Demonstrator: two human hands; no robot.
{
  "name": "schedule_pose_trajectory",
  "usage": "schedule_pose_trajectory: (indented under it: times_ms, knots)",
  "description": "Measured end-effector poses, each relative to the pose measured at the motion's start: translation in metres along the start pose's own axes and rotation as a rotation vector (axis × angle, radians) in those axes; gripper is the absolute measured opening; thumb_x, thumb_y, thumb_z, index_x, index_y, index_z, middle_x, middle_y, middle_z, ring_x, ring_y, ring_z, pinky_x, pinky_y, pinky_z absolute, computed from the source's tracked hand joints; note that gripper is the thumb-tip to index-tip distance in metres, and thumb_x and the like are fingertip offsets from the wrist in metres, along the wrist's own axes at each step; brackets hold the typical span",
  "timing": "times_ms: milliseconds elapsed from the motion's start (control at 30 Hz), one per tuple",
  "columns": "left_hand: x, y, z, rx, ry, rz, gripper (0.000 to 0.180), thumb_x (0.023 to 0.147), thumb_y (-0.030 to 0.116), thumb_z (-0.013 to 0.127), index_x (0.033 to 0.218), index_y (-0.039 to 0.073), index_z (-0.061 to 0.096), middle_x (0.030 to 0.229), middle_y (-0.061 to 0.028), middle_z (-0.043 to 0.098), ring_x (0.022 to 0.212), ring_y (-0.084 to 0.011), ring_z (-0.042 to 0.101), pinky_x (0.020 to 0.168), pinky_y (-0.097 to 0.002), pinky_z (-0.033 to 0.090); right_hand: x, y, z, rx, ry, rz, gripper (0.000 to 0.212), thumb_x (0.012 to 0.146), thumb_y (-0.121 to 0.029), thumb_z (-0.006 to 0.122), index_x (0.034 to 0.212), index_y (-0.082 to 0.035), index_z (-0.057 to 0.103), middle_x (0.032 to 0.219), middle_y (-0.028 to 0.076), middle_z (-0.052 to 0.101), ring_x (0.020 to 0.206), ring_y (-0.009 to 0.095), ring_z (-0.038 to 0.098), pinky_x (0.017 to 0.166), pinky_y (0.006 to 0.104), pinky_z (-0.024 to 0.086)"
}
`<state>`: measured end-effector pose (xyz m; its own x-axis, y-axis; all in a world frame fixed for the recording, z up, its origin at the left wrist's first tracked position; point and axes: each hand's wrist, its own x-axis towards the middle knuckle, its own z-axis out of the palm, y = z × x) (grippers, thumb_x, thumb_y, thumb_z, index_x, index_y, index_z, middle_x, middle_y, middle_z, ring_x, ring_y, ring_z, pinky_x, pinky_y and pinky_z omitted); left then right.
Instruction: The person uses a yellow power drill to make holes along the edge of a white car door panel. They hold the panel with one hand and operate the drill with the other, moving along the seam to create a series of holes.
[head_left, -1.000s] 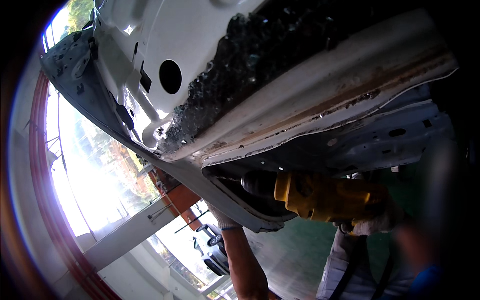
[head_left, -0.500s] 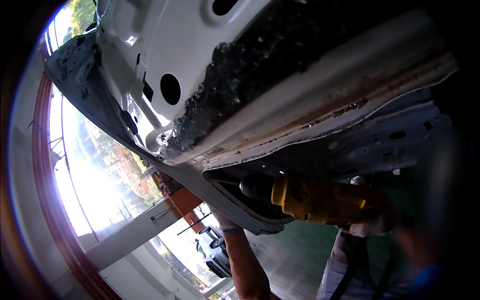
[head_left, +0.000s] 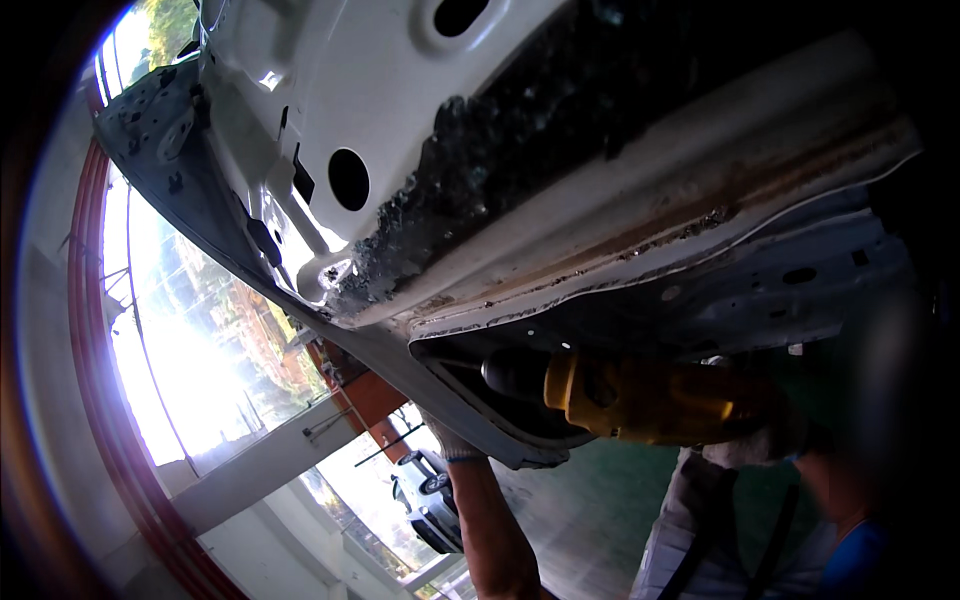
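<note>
My right hand (head_left: 745, 447), in a pale glove, is closed round the rear grip of a yellow power drill (head_left: 655, 400). The drill lies level under the car body, its black chuck (head_left: 513, 374) toward the left. A thin bit runs from the chuck into the dark hollow of a metal body panel (head_left: 475, 420), where its tip is hard to make out. My left hand (head_left: 441, 437), also gloved, reaches up behind that panel's edge; the panel hides its fingers. Just above the drill runs a rusty, ragged sill seam (head_left: 590, 262).
A pale inner body panel (head_left: 300, 90) with round holes fills the upper middle. Dark crumbly material (head_left: 480, 160) lies along it. Red pipes (head_left: 85, 300) follow the wall at left, beside bright windows. Another car (head_left: 432, 500) stands beyond my left forearm. Below is green floor (head_left: 600, 490).
The view has shifted very slightly, and a little more of my right forearm shows. Against the panel, the drill and my left hand look unmoved.
</note>
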<state>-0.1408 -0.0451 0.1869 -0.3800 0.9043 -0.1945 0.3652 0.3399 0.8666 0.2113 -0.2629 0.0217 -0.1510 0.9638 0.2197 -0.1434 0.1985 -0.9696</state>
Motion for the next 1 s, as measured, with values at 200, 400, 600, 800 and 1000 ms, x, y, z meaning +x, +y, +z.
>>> schedule_pose_trajectory:
  times_ms: [200, 400, 600, 800, 1000]
  knots:
    - [-0.001, 0.002, 0.004, 0.014, -0.013, 0.025, 0.023, 0.111, 0.022, 0.057, 0.123, 0.004, 0.065, 0.111, -0.0071, 0.069, 0.094, -0.0158, 0.068, 0.078, -0.0281, 0.06, -0.001, -0.004, -0.007, 0.073, 0.021, 0.153, 0.038, 0.078, -0.022, 0.089, 0.113, -0.023, 0.076, 0.119, 0.004, 0.074, 0.107, 0.028, 0.072, 0.094, 0.0521, 0.051]
    - [0.003, -0.001, -0.003, 0.202, 0.0, 0.08, 0.022, 0.111, 0.021, 0.056, 0.123, 0.005, 0.063, 0.11, -0.0075, 0.068, 0.093, -0.0154, 0.067, 0.078, -0.0282, 0.06, 0.009, -0.012, -0.015, 0.085, 0.031, 0.13, 0.037, 0.076, -0.024, 0.09, 0.111, -0.023, 0.077, 0.119, 0.004, 0.073, 0.107, 0.028, 0.071, 0.093, 0.05, 0.047]
    - [0.007, -0.007, -0.009, 0.353, -0.001, 0.202, 0.02, 0.109, 0.021, 0.058, 0.12, 0.004, 0.062, 0.11, -0.0081, 0.067, 0.094, -0.0155, 0.065, 0.079, -0.0313, 0.059, 0.017, -0.03, -0.021, 0.634, 0.007, 0.499, 0.045, 0.081, -0.019, 0.088, 0.122, -0.011, 0.073, 0.123, 0.005, 0.074, 0.11, 0.022, 0.072, 0.098, 0.0428, 0.052]
    - [0.009, -0.006, -0.011, 0.45, -0.017, 0.242, 0.022, 0.109, 0.022, 0.059, 0.121, 0.003, 0.061, 0.11, -0.0081, 0.066, 0.094, -0.0152, 0.065, 0.079, -0.031, 0.057, 0.025, -0.037, -0.015, 0.973, 0.068, 0.58, 0.064, 0.086, -0.013, 0.086, 0.142, -0.001, 0.058, 0.118, 0.006, 0.077, 0.109, 0.018, 0.075, 0.099, 0.0338, 0.059]
    - [0.004, -0.003, -0.004, 0.476, -0.027, 0.242, 0.023, 0.111, 0.022, 0.054, 0.126, 0.005, 0.059, 0.113, -0.0066, 0.065, 0.099, -0.0137, 0.064, 0.084, -0.0288, 0.057, 0.021, -0.048, -0.007, 0.883, 0.037, 0.601, 0.066, 0.087, -0.009, 0.084, 0.145, -0.001, 0.055, 0.118, 0.009, 0.078, 0.107, 0.017, 0.076, 0.097, 0.0358, 0.061]
